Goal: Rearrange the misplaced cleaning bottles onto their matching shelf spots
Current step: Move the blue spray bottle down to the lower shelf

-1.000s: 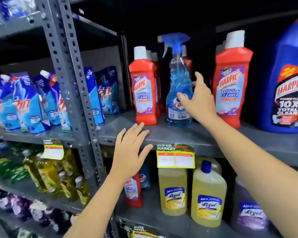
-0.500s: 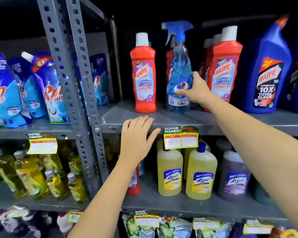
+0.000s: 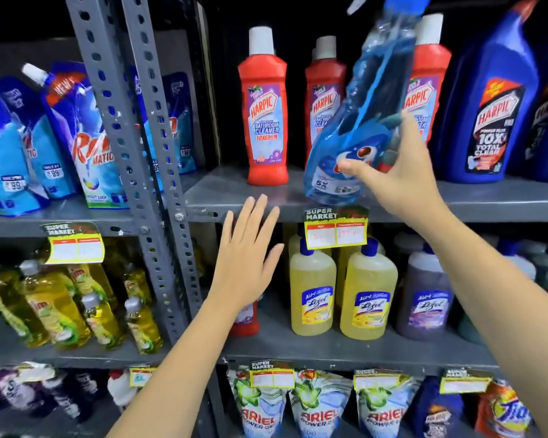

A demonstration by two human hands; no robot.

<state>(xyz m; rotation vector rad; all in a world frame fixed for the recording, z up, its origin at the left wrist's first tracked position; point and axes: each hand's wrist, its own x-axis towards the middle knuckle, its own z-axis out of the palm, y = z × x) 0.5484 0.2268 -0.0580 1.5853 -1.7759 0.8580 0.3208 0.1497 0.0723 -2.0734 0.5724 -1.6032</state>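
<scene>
A blue spray bottle (image 3: 366, 121) is lifted off the grey shelf (image 3: 234, 192), tilted with its trigger head up at the top edge of the view. My right hand (image 3: 396, 178) grips its lower body. Red Harpic bathroom cleaner bottles (image 3: 266, 112) stand on that shelf behind and beside it. My left hand (image 3: 249, 251) hovers flat with fingers spread just below the shelf's front edge, holding nothing. A small red bottle (image 3: 246, 317) is partly hidden behind my left wrist on the shelf below.
Blue Harpic bottles (image 3: 491, 112) stand at the right. Yellow Lizol bottles (image 3: 312, 295) and a purple one (image 3: 426, 301) fill the lower shelf. A perforated steel upright (image 3: 140, 153) splits the racks; blue refill pouches (image 3: 86, 143) and yellow dish-liquid bottles (image 3: 54, 305) sit left.
My right hand closed on the spray bottle, then lifted and tilted it off the shelf toward me. My left hand dropped from the shelf edge to just below it.
</scene>
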